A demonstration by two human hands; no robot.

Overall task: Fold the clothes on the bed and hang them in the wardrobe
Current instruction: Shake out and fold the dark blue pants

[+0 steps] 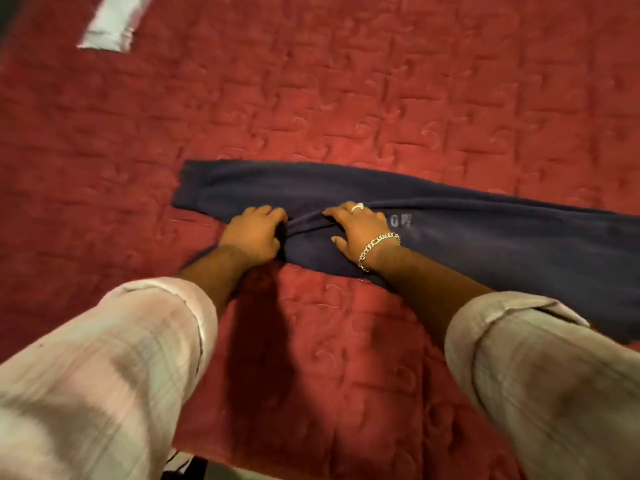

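A dark navy garment [485, 237] lies stretched across the red quilted bed [346, 98], running from the middle to the right edge, with small pale lettering near its centre. My left hand [254, 235] grips a bunched fold at the garment's near edge, fingers curled into the cloth. My right hand [360, 230], with a ring and a chain bracelet, lies on the garment right of that fold; its fingertips pinch the raised crease.
A white piece of cloth or paper [110, 22] lies at the far left of the bed. The bed's near edge runs along the bottom, with dark floor below it [194, 469]. Both rolled-up pale sleeves fill the lower corners.
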